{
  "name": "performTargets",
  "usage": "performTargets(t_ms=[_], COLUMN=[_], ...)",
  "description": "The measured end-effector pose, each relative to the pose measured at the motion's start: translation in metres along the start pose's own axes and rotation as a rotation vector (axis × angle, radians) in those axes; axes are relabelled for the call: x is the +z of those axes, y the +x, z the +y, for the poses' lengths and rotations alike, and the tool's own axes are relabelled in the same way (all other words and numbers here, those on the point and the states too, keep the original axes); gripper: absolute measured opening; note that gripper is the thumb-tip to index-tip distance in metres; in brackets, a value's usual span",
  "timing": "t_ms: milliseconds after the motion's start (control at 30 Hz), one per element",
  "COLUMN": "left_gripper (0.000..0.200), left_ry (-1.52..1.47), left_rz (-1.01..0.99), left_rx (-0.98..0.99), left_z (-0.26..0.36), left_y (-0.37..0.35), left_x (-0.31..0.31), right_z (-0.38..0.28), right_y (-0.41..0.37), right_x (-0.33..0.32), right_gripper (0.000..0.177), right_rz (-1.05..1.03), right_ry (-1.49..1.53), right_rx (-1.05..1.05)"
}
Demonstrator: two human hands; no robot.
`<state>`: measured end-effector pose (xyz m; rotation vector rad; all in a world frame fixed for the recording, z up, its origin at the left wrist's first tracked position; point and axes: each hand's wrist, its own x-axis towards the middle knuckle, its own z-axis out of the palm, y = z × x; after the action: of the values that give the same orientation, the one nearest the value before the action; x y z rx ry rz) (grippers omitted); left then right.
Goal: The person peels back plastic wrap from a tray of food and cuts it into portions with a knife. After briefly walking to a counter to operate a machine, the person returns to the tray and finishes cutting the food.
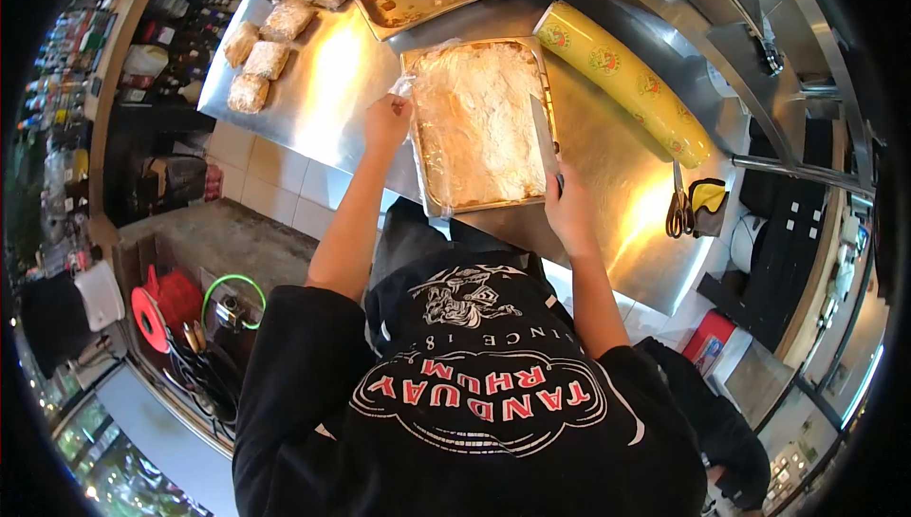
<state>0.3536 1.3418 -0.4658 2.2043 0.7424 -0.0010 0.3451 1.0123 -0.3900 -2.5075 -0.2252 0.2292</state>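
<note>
Stretching before the person, a steel table [622, 180] bears a filled tray [493, 204], probably set close for easy reach. A yellow roll [623, 83] lies beside the tray's far right corner. The right hand [567, 206] has its fingers wrapped round a knife [543, 130], blade along the tray's right side, perhaps guided by it. The left hand [388, 121] curls near clear film [404, 84]; whether it grips, I cannot tell.
</note>
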Motion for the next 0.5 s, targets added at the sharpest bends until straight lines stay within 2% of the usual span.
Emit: performTargets(t_ms=[67, 100, 167, 200, 267, 333, 400, 500], left_gripper=[0.030, 0.030, 0.028, 0.028, 0.029, 0.028, 0.028, 0.025], left_ry=[-0.129, -0.129, -0.069, -0.081, -0.064, -0.047, -0.030, -0.056], left_rz=[0.101, 0.072, 0.168, 0.145, -0.089, -0.102, -0.112, -0.098], left_rx=[0.130, 0.143, 0.128, 0.138, 0.073, 0.101, 0.116, 0.197], left_z=[-0.021, -0.025, -0.026, -0.024, -0.021, -0.028, -0.036, -0.038], left_y=[0.008, 0.012, 0.018, 0.018, 0.019, 0.021, 0.019, 0.014], left_x=[0.006, 0.010, 0.022, 0.021, 0.014, 0.007, -0.001, -0.023], right_z=[-0.002, -0.006, -0.022, -0.030, -0.041, -0.051, -0.059, -0.074], right_y=[-0.006, -0.013, -0.022, -0.025, -0.029, -0.031, -0.031, -0.019], right_x=[0.004, 0.007, 0.009, 0.008, 0.013, 0.017, 0.019, 0.021], right_gripper=[0.025, 0.025, 0.025, 0.025, 0.024, 0.023, 0.023, 0.023], right_rz=[0.018, 0.029, 0.054, 0.061, 0.070, 0.065, -0.071, -0.144], right_ry=[0.005, 0.012, -0.029, -0.065, -0.078, -0.090, -0.165, -0.213], right_rx=[0.057, 0.105, 0.182, 0.221, 0.262, 0.294, 0.297, 0.316])
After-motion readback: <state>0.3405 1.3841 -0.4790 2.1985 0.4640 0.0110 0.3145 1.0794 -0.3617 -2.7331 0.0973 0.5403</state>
